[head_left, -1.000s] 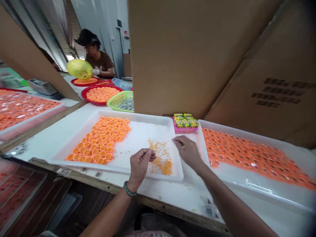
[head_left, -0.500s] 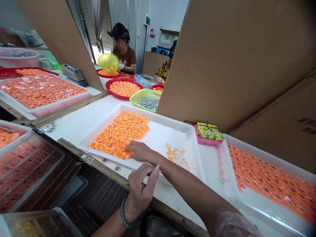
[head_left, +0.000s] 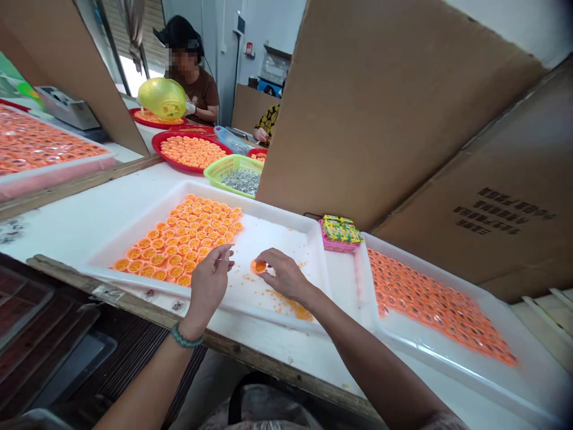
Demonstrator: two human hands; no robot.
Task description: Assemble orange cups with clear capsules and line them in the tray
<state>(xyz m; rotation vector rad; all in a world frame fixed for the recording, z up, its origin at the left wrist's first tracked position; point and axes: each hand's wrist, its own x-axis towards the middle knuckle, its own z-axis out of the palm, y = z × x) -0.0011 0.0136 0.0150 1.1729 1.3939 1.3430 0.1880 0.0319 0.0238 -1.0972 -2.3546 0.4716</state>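
Between the thumb and fingers of my right hand [head_left: 284, 275] is a small orange cup [head_left: 258, 267], held above the bare part of the white tray [head_left: 320, 269]. My left hand [head_left: 210, 283] hovers over the tray's near side, beside the nearest cups. Its fingers are loosely bent and apart, with nothing visible in them. Packed rows of orange cups [head_left: 179, 239] with yellow-orange contents fill the tray's left part. Loose orange bits [head_left: 286, 304] lie scattered on the tray floor below and around my right hand.
Cardboard panels [head_left: 380, 119] stand behind the tray. A pink basket [head_left: 340, 243] of green-yellow packets sits at its right, beside another tray of orange pieces [head_left: 439, 304]. Beyond are a green basket [head_left: 224, 170], a red tray [head_left: 156, 146] and a person [head_left: 201, 89] with a yellow bowl [head_left: 162, 98].
My right hand has moved from the packed cups to the tray's bare part, now with a cup in it. My left hand has risen over the tray, its pinch loosened. The view has shifted right.
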